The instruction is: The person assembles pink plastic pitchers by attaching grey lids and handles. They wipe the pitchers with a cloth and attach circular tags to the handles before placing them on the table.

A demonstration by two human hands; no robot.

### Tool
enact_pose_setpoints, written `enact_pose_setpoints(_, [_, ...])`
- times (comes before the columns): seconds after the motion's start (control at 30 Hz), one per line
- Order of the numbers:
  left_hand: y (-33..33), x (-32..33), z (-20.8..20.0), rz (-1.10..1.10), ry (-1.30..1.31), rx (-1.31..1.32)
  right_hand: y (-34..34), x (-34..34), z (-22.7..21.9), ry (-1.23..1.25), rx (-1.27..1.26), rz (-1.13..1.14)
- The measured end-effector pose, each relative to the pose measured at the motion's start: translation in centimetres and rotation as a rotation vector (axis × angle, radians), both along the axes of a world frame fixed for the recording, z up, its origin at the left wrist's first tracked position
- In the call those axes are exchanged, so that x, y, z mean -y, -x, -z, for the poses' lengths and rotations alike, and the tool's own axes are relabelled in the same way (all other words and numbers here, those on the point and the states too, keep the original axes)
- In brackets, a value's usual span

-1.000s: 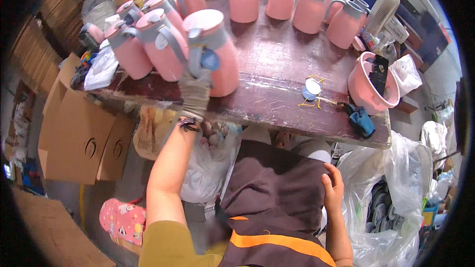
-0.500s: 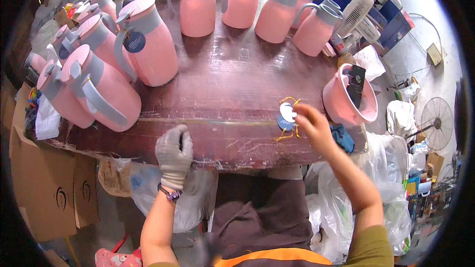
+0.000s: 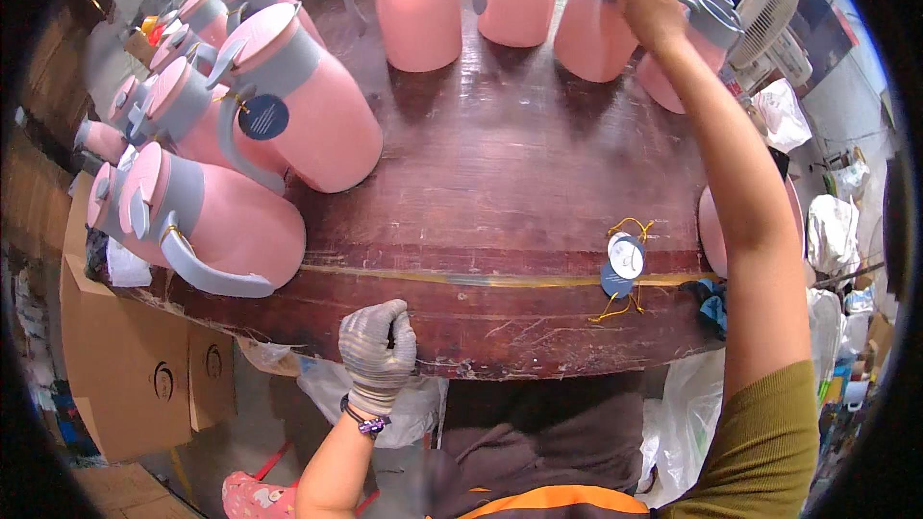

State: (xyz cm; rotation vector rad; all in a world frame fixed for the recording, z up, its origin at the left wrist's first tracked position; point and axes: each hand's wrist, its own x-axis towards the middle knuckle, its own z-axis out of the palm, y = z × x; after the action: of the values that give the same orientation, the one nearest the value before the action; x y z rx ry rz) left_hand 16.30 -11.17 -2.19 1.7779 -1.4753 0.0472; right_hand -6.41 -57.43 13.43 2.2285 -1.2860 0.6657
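Observation:
My bare right hand (image 3: pixel 654 10) reaches to the far right of the table, its fingers closed at the grey neck and handle of a lidless pink jug (image 3: pixel 588 37). That jug stands on the table; my hand partly covers its handle side. My left hand (image 3: pixel 378 346), in a grey knit glove, rests curled at the table's front edge with nothing seen in it. Round hang tags (image 3: pixel 620 269), white and blue with yellow strings, lie near the front right. A lidded pink jug (image 3: pixel 317 120) at the left carries a dark round tag (image 3: pixel 263 117) on its handle.
Several lidded jugs (image 3: pixel 226 231) crowd the table's left side. More lidless jugs (image 3: pixel 418 24) stand along the back. A pink bucket (image 3: pixel 713 231) is partly behind my right arm, near a blue cloth (image 3: pixel 711 308). Cardboard boxes (image 3: pixel 125 365) stand below left; a white fan (image 3: pixel 764 14) is back right.
My right hand has left the hang tags and moved far forward to a lidless jug. The tags stay on the table. The view has shifted, and my left hand keeps its curl.

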Motion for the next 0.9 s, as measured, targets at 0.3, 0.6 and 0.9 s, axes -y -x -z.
enact_pose_setpoints(0.3, [3.6, 0.8, -1.6, 0.132, -0.005, -0.241, 6.9, -21.2, 7.9, -0.984, 1.472, -0.314])
enact_pose_setpoints(0.6, [15.7, -7.4, -5.5, 0.439, -0.489, -0.734, 23.1, -46.8, 13.1, -1.752, 1.435, -0.006])
enact_pose_setpoints(0.9, [19.8, -7.7, -7.1, 0.350, -0.663, -0.724, 60.4, -56.9, 26.4, -0.487, 0.716, 1.234])
